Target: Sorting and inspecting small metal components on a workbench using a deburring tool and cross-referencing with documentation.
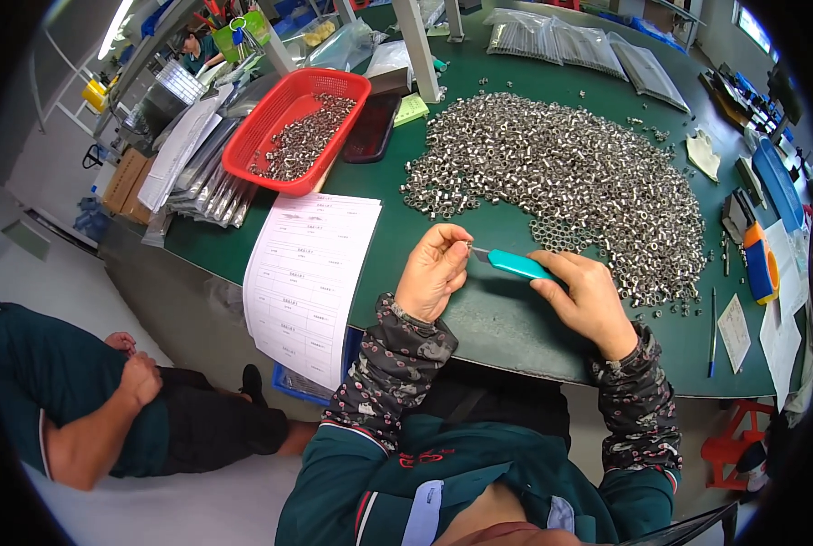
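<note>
My left hand (pixel 432 275) pinches a small metal ring (pixel 468 244) between thumb and fingertips, above the near part of the green table (pixel 507 332). In my right hand (pixel 590 298) is a utility knife (pixel 518 265) with a teal handle. Its blade points left and reaches the ring at my left fingertips; whether it touches the ring or sits inside it is too small to tell. Just beyond both hands spreads a large heap of short, shiny metal rings (pixel 561 164). Both forearms wear dark patterned sleeve covers.
A red plastic basket (pixel 235 153) holds more rings at the left. Printed sheets (pixel 311 273) overhang the near left edge. Bagged parts (pixel 561 41) lie at the back. Tape (pixel 760 264) and a pen (pixel 712 332) are at right. Another person (pixel 88 391) stands at left.
</note>
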A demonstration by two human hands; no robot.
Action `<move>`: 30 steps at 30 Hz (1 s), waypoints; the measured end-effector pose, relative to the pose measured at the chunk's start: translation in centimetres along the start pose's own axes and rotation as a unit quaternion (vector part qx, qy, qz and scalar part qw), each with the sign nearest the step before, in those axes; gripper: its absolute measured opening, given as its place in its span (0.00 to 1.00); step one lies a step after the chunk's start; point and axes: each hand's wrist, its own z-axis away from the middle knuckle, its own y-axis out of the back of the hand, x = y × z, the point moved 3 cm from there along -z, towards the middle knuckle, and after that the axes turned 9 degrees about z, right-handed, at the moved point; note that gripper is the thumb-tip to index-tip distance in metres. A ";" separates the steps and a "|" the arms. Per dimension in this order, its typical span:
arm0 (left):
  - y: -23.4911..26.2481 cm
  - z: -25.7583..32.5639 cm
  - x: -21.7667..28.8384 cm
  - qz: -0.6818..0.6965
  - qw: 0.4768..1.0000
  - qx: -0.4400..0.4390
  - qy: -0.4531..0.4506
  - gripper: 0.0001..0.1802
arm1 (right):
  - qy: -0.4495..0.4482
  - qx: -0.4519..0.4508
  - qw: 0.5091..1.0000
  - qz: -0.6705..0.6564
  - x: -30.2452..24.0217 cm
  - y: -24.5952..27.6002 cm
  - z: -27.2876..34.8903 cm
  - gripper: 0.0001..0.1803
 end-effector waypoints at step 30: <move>0.5 0.1 -0.2 -0.029 0.998 0.041 0.028 0.06 | 0.085 0.080 0.979 0.165 -0.4 -0.5 0.0 0.18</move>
